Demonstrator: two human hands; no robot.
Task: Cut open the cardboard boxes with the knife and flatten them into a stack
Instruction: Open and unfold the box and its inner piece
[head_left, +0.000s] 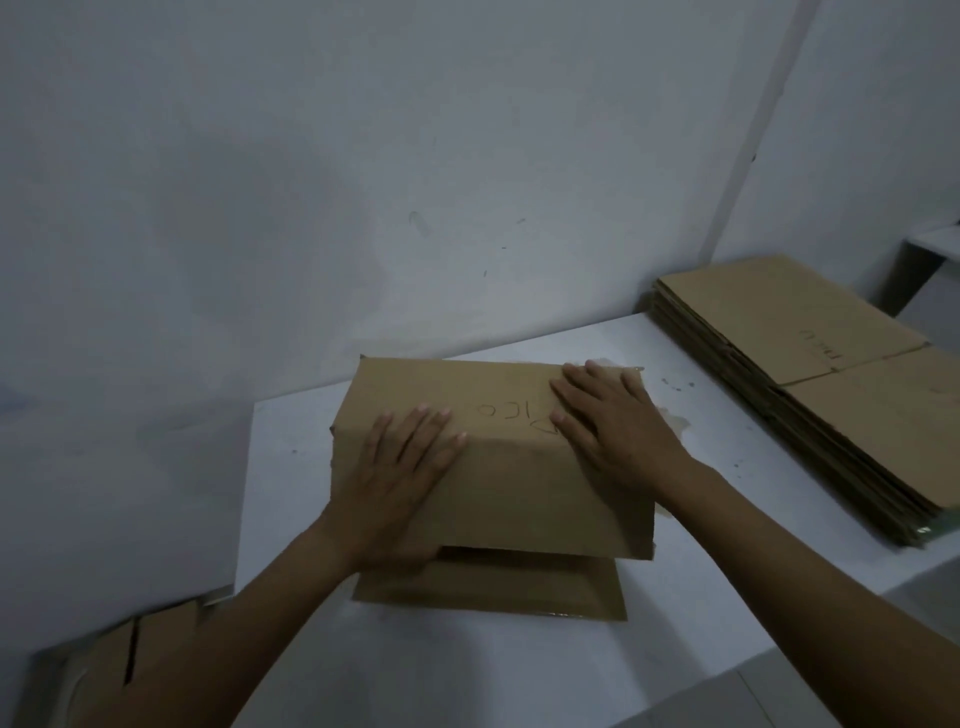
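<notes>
The cardboard box (519, 493) lies half collapsed at mid-worktop (467, 670), one flap protruding toward the person. The left hand (400, 467) and right hand (613, 421) press on it, fingers spread flat. Uneven pressure may let the panel spring back or the box skid. The flattened stack (831, 374) lies beyond, at right; a careless transfer may skew it.

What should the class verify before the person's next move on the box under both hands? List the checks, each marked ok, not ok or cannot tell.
1. Left hand and right hand flat on the box: ok.
2. Box fully flattened: not ok, its front face stands up.
3. Knife away from the hands: cannot tell, none in view.
4. Stack of flattened cardboard on the table to receive it: ok.
5. Near flap lying out on the table: ok.
</notes>
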